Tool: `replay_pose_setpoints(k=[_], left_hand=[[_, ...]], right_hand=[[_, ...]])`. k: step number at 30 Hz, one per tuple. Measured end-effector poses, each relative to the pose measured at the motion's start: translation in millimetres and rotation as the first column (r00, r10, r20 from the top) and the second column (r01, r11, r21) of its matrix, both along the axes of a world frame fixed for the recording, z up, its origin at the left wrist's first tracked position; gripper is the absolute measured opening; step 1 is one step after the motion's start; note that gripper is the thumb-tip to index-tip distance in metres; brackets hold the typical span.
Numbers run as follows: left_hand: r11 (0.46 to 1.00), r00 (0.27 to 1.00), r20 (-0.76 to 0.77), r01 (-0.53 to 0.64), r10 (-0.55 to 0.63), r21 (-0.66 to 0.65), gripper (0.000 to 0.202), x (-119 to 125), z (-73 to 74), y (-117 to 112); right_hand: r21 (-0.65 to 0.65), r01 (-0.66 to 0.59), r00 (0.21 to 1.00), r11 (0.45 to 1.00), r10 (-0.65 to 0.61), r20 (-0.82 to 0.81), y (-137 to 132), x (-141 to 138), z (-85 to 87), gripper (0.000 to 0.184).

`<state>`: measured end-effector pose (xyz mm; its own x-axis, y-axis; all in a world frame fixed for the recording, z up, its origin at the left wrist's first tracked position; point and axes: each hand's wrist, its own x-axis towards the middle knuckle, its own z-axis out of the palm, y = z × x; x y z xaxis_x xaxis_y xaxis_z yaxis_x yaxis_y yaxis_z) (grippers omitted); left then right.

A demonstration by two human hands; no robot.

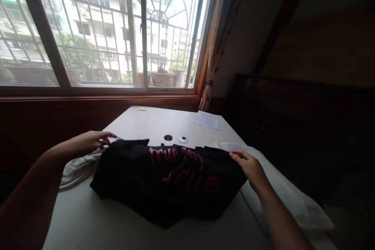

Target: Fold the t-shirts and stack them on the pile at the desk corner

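Through the feed I see a white table (76,215), a black cloth (164,175) across its middle and a pale sheet (278,191) by the cloth's right end. The left hand (98,140) and right hand (247,166) each pinch an end; if either fingertip grip slips, I judge that side could crease, and dragging sideways could catch the sheet.

We record a black cloth (168,189) bearing pink lettering (159,157), a white table (152,123), a yellow slip (142,109) and a dark-patterned tan curtain (216,43).
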<state>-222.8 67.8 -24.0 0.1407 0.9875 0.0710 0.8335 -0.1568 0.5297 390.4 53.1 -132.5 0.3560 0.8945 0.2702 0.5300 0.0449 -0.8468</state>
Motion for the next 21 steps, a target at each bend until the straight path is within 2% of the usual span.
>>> replay_pose_setpoints(k=[1, 3, 5, 6, 8, 9, 11, 13, 15, 17, 19, 21], left_hand=[[0.999, 0.999, -0.033, 0.040, -0.041, -0.029, 0.051, 2.3, -6.3, 1.4], [0.994, 0.989, -0.101, 0.109, -0.107, 0.019, 0.047, 19.2, -16.7, 2.3], [0.966, 0.968, -0.168, 0.212, -0.186, 0.150, 0.040, 51.9, -26.7, 0.3], [0.936, 0.940, -0.184, 0.316, -0.286, 0.157, 0.039, 72.7, -32.8, -1.8], [0.870, 0.872, -0.226, 0.471, -0.433, 0.148, 0.036, 118.0, -48.6, -7.7], [0.847, 0.844, -0.261, 0.513, -0.468, 0.139, 0.039, 140.4, -58.1, -11.1], [0.824, 0.796, -0.364, 0.554, -0.483, 0.119, 0.051, 180.0, -78.5, -18.1], [0.815, 0.752, -0.439, 0.575, -0.491, 0.073, 0.046, 209.5, -97.4, -24.3], [0.812, 0.722, -0.482, 0.582, -0.497, 0.035, 0.030, 227.9, -111.7, -29.0], [0.802, 0.702, -0.504, 0.597, -0.503, 0.032, 0.018, 236.9, -119.9, -32.4], [0.784, 0.688, -0.520, 0.619, -0.506, 0.057, 0.015, 239.3, -121.7, -34.7], [0.768, 0.689, -0.531, 0.632, -0.494, 0.106, 0.013, 237.6, -117.0, -36.5]], right_hand=[[-0.051, -0.035, 0.999, 0.998, 0.037, 0.029, 0.1, -1.3, -12.6, 0.041], [-0.078, -0.040, 0.994, 0.996, 0.048, 0.096, -0.4, -5.9, -34.2, 0.039], [-0.010, -0.007, 0.989, 1.000, 0.008, 0.146, -2.0, -12.1, -49.6, 0.038], [0.039, 0.013, 0.987, 0.999, -0.019, 0.158, -3.1, -15.2, -54.9, 0.038], [0.128, 0.048, 0.981, 0.991, -0.070, 0.178, -6.1, -20.7, -61.3, 0.037], [0.164, 0.063, 0.975, 0.984, -0.095, 0.199, -7.8, -22.7, -62.8, 0.037], [0.233, 0.076, 0.954, 0.970, -0.139, 0.267, -11.7, -24.5, -64.1, 0.035], [0.292, 0.073, 0.928, 0.954, -0.172, 0.331, -15.4, -24.2, -64.4, 0.034], [0.337, 0.072, 0.909, 0.939, -0.201, 0.365, -18.3, -23.0, -64.7, 0.033], [0.375, 0.066, 0.897, 0.925, -0.219, 0.383, -19.9, -22.9, -65.0, 0.032], [0.421, 0.029, 0.884, 0.907, -0.220, 0.412, -20.5, -24.7, -64.7, 0.030], [0.464, -0.022, 0.862, 0.886, -0.218, 0.458, -20.9, -28.6, -63.3, 0.027]])
